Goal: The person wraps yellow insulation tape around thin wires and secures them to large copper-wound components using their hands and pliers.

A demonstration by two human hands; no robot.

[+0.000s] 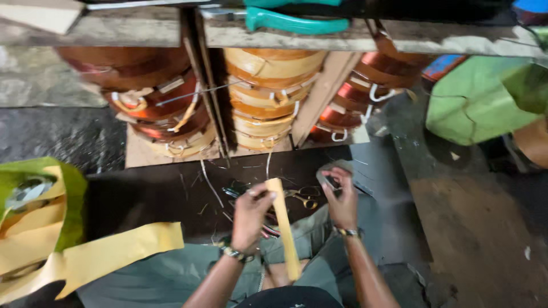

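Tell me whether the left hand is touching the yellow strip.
Touching. The head view shows the left hand pinching the upper end of the yellow strip between its fingers, with no gap.

Single head-worn view, looking steeply down. Close over both hands and lap. Faces stacked copper coils (268, 97) ahead.

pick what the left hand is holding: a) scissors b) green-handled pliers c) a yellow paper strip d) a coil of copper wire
c, the left hand pinches the top of a long yellow paper strip that hangs down over the lap, while the scissors lie on the floor beyond.
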